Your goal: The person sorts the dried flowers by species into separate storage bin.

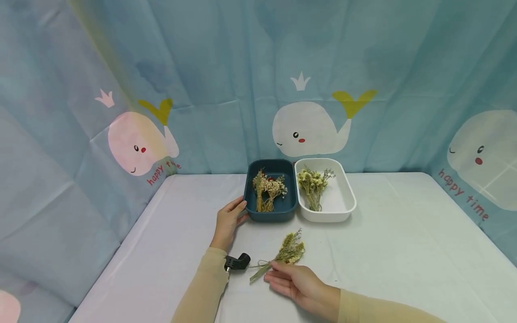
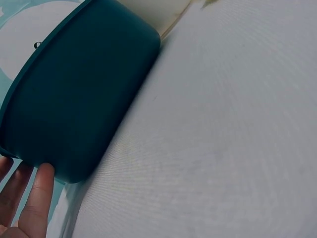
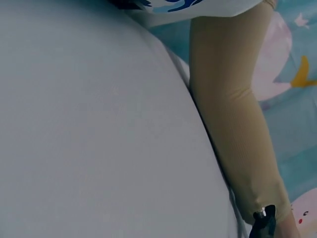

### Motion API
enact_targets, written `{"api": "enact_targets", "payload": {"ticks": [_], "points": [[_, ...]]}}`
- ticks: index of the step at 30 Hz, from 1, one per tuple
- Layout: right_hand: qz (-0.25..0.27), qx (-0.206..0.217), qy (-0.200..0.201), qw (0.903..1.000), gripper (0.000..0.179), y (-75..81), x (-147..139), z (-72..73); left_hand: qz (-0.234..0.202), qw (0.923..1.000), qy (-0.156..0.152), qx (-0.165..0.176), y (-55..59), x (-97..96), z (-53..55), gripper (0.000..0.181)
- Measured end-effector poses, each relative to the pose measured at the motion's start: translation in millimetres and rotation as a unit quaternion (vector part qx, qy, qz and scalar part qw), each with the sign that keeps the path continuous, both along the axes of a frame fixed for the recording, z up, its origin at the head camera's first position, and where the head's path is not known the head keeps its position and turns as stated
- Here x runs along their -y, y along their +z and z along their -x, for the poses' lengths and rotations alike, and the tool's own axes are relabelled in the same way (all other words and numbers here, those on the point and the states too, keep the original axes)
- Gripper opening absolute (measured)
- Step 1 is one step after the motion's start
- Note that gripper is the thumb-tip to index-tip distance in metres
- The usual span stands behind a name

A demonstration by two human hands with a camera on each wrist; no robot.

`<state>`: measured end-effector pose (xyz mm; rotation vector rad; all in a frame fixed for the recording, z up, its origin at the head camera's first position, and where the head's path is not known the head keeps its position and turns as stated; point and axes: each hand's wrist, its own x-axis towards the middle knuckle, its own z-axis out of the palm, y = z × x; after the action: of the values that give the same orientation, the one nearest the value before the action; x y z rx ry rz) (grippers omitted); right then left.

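My left hand (image 1: 228, 220) touches the left front corner of a dark blue tray (image 1: 271, 217); in the left wrist view its fingers (image 2: 38, 198) reach fairly straight against the tray's wall. Bunches of dried beige flowers (image 1: 271, 188) with a bit of red lie inside. A tied bunch of dried yellow flowers (image 1: 291, 249) is in front of the trays, stems toward the lower left. At those stems is my right hand (image 1: 300, 287), thumb tip meeting them and the other fingers loosely extended. The right wrist view does not show this hand.
A white tray (image 1: 337, 197) stands against the blue one's right side, with dried yellow flowers (image 1: 313, 186) in it. White cloth covers the table (image 1: 404, 251). A whale-print curtain (image 1: 226, 89) hangs behind. A black wrist device (image 1: 238, 261) sits on the left wrist.
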<state>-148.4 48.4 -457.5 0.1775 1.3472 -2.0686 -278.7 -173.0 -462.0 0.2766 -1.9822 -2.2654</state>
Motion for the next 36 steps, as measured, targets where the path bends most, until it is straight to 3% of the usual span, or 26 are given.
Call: {"api": "enact_targets", "payload": {"ticks": [6, 12, 21, 27, 36], "points": [[-0.025, -0.021, -0.025, 0.9991, 0.046, 1.8, -11.6, 6.9, 0.005, 1.0, 0.004, -0.001, 0.1, 1.7, 2.3, 0.044], [-0.027, -0.013, -0.037, 0.9989, 0.043, -0.4, -11.4, 13.7, 0.01, 0.9999, 0.005, -0.001, -0.3, 1.9, 1.7, 0.046], [-0.032, -0.009, -0.058, 0.9977, 0.039, -1.7, -11.5, 15.2, 0.011, 0.9999, 0.005, -0.001, -1.0, -0.5, 2.0, 0.045], [-0.06, -0.031, -0.051, 0.9964, 0.034, -0.7, -18.0, 11.0, 0.012, 0.9999, 0.005, 0.004, -1.8, -1.2, 2.0, 0.043], [-0.102, -0.087, -0.033, 0.9905, 0.035, 25.9, -35.8, 5.4, 0.014, 0.9998, 0.013, 0.005, -4.5, -1.2, 1.4, 0.045]]}}
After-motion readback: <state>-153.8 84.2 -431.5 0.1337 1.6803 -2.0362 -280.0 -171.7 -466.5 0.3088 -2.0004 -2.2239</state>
